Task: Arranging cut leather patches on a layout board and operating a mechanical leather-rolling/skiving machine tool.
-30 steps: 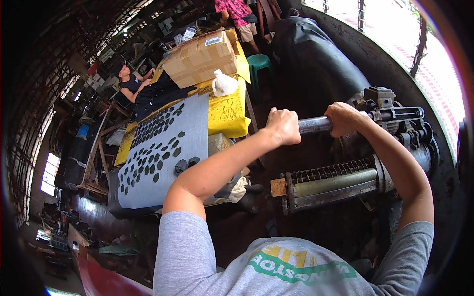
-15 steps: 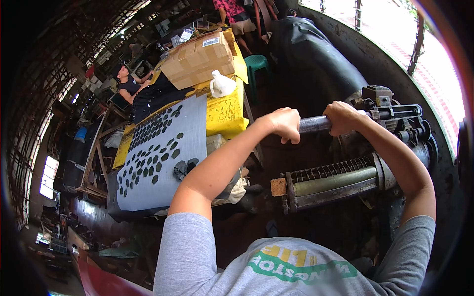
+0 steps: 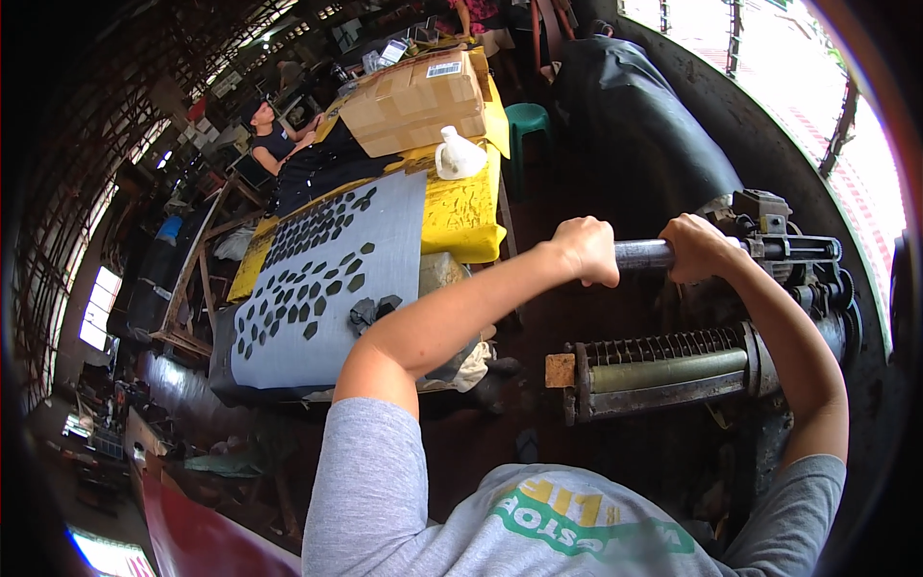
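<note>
— Inspector: What lay at the left?

— Assistant: A grey sheet (image 3: 327, 288) with cut-out holes lay on the yellow table (image 3: 466, 216).

— Inspector: And the hands?

— Assistant: The left hand (image 3: 585, 248) and right hand (image 3: 694, 246) were both clenched on the steel handle bar (image 3: 642, 254) of the press machine (image 3: 769, 317). I judged a lever stroke underway; the next move called for a steady, even pull.

— Inspector: The bar's condition?

— Assistant: Smooth, dull grey, horizontal, above the roller (image 3: 668, 370).

Your left hand (image 3: 586, 248) and right hand (image 3: 694, 246) sit side by side on the bar (image 3: 642, 254), which runs into the machine (image 3: 788, 260) at your right. Below it lies the roller (image 3: 668, 370). To your left stands the table (image 3: 461, 216), bearing a sheet (image 3: 317, 279), jug (image 3: 458, 154) and box (image 3: 413, 101) behind.
</note>
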{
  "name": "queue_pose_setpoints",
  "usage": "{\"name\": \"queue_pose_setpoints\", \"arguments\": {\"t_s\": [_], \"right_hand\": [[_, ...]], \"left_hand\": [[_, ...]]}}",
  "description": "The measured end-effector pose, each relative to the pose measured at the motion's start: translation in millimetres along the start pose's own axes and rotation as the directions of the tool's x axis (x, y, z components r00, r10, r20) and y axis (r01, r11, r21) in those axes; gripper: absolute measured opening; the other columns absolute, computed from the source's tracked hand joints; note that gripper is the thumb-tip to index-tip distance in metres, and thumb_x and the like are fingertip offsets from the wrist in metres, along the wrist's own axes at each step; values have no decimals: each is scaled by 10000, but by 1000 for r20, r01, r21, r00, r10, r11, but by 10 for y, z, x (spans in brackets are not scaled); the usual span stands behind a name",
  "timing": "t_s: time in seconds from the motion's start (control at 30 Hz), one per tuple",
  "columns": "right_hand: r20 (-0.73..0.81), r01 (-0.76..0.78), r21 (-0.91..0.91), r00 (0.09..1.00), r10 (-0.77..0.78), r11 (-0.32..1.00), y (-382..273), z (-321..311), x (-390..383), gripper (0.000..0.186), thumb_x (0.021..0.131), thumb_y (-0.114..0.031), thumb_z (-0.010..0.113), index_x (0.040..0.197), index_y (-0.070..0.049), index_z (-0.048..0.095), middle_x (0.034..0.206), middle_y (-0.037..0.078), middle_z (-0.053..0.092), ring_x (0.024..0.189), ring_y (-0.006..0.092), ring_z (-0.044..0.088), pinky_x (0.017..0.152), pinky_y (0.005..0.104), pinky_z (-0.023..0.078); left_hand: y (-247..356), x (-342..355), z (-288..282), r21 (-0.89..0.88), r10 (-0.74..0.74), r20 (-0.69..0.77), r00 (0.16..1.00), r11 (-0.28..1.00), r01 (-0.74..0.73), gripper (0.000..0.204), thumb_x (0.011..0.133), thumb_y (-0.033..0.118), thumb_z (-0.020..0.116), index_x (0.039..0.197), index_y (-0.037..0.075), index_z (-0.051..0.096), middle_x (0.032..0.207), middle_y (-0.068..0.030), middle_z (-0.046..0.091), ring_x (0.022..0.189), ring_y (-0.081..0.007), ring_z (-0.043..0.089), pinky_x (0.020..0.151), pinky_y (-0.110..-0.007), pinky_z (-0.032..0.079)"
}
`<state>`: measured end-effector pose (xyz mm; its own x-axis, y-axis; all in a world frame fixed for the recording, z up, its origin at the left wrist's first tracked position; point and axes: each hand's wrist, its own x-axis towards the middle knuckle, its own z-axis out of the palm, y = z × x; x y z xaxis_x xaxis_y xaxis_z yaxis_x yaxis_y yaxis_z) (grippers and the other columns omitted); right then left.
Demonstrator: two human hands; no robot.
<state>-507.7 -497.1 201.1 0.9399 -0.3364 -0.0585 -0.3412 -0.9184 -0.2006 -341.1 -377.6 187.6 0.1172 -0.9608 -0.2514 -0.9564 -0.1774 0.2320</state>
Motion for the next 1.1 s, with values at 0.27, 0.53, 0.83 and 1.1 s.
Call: {"name": "queue_pose_setpoints", "arguments": {"t_s": [0.27,0.53,0.83,1.1], "right_hand": [[348,-184,108,927,136,977,57,-61,132,163,588,-80,675,713,19,641,582,109,634,518,189,644,496,303,525],[183,-78,-9,980,79,997,66,16,63,178,550,-103,658,704,-14,651,592,127,631,568,252,651,569,342,523],[-135,-15,-100,991,1,995,-5,90,-54,183,495,-108,647,663,-34,652,629,177,617,625,340,627,602,393,501],[298,-154,11,944,144,988,49,-23,118,154,562,-131,683,670,-23,661,590,122,639,558,234,657,536,350,532]], "left_hand": [[26,-114,451,433,389,-656,646,896,-100,233,596,80,672,768,56,517,697,-89,580,671,-234,610,658,-326,464],[-4,-6,19,82,250,-106,963,967,-242,202,615,128,651,730,-28,592,659,-183,639,600,-280,657,618,-340,548],[-293,313,-99,-744,465,652,599,545,387,194,641,115,722,706,-10,589,552,-85,569,465,-164,582,502,-270,521],[148,-62,271,392,346,-489,801,907,-153,216,629,23,626,824,12,534,697,-124,613,647,-251,641,596,-329,517]]}}
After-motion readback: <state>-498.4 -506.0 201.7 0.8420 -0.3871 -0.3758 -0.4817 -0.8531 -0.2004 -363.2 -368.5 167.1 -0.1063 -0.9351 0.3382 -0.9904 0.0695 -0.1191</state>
